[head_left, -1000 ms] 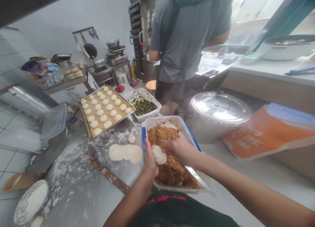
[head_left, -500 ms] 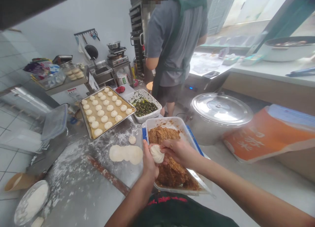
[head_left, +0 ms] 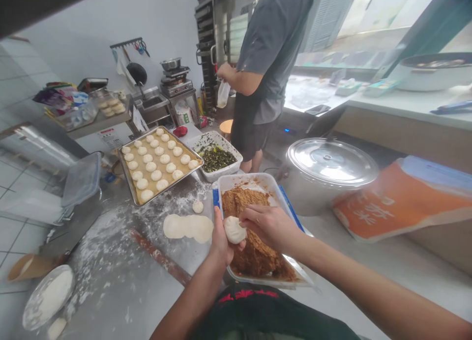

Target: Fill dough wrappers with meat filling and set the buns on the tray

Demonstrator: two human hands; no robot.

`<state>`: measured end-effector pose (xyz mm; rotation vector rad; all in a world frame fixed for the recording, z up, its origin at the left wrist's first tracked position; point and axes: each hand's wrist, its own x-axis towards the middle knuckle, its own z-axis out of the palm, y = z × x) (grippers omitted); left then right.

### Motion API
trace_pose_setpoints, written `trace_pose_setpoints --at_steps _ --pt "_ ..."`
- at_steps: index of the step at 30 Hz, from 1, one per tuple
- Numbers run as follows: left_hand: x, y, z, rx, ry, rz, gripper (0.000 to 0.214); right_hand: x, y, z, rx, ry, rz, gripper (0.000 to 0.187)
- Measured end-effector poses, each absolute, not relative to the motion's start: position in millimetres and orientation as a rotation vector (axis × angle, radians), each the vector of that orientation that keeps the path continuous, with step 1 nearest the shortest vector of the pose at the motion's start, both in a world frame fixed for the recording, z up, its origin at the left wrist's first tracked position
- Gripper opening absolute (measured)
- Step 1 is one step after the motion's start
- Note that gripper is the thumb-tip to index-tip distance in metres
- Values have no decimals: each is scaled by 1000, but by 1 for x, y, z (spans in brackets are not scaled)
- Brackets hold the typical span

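Observation:
A white filled bun [head_left: 234, 230] rests in my left hand [head_left: 221, 241], whose fingers curl around it from below with the thumb along its side. My right hand [head_left: 267, 227] has its fingertips pinched together at the right edge of the bun's dough. Both hands are above a plastic tub [head_left: 266, 179] of brown minced filling [head_left: 254, 261]. Left of the tub, overlapping flat dough wrappers [head_left: 188, 227] lie on the floured steel table [head_left: 121, 261]. A finished bun [head_left: 197, 206] sits just behind them, and a wooden rolling pin [head_left: 160, 257] lies in front.
A lined tray [head_left: 137, 195] of several buns and a white tub of chopped greens [head_left: 217, 159] stand behind. On the right are a lidded steel pot [head_left: 330, 165] and an orange bag [head_left: 401, 202]. A flour bowl [head_left: 49, 298] is front left. A co-worker [head_left: 273, 60] stands beyond.
My right hand's fingers have drawn slightly up and away to the bun's edge, and more of the bun shows. The co-worker has turned leftward, and a clear bag now shows at their hand.

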<state>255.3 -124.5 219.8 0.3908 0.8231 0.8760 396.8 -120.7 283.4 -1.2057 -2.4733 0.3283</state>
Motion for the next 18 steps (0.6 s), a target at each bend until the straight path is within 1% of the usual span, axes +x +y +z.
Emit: trace_pose_setpoints --at_steps 3,7,10,13,15,18 --pt "257 -124 220 382 812 880 70 396 -122 281 -1239 -2524 300 14" --pt "260 -127 223 385 827 915 63 398 -122 283 -1259 -2570 349 12" --pt "260 -128 223 442 899 830 62 400 -123 288 -1226 -2558 429 10" --pt "258 -126 223 430 926 760 66 400 -122 290 -1205 -2594 419 11" --pt "257 -126 224 391 886 782 66 399 -122 290 -1200 -2637 370 11" --pt "259 -127 224 390 867 873 60 399 -122 289 -1181 -2638 369 12"
